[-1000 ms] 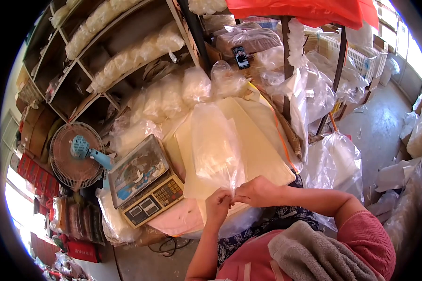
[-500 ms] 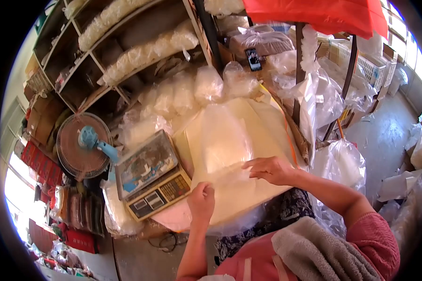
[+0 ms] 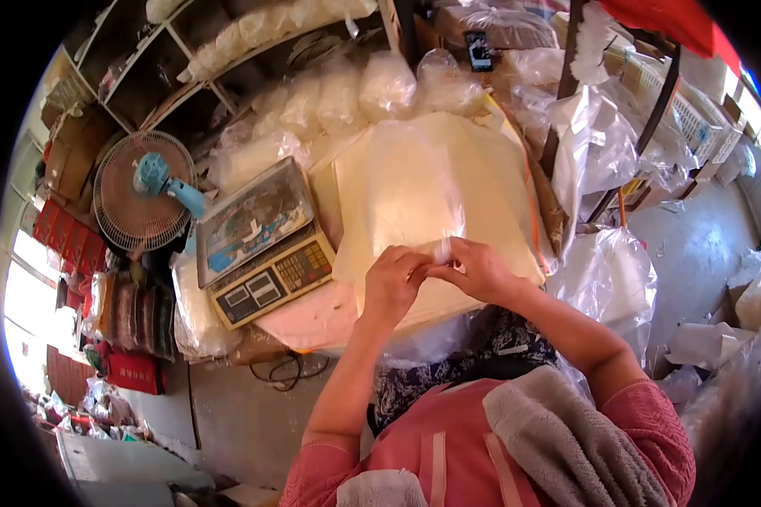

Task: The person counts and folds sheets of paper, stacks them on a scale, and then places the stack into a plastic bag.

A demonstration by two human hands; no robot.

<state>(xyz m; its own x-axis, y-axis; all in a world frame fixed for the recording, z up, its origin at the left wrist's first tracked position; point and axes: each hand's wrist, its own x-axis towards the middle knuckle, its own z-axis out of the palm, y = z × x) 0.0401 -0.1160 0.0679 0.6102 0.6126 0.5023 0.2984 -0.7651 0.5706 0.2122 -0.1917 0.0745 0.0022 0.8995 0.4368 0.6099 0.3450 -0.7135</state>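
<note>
A clear plastic bag (image 3: 406, 190) lies flat and shiny on the cream-coloured sheet (image 3: 503, 186) in front of me. Its near end is bunched up between my two hands. My left hand (image 3: 393, 277) is closed on the bag at its left side. From the right, my right hand (image 3: 477, 270) pinches the gathered end, and a whitish twist of plastic stands up by its fingers. The fingertips of both hands meet there. What fills the bag, if anything, is hard to make out.
A weighing scale (image 3: 266, 245) with blue and white scraps on its pan stands to the left, beside a fan (image 3: 146, 188). Several filled plastic bags (image 3: 338, 97) line the back. A phone (image 3: 479, 51) is propped behind the table, and a dark post (image 3: 560, 110) rises at the right.
My hands, apart before, have come together at the bag's near end and gathered it. The camera view has tilted downward.
</note>
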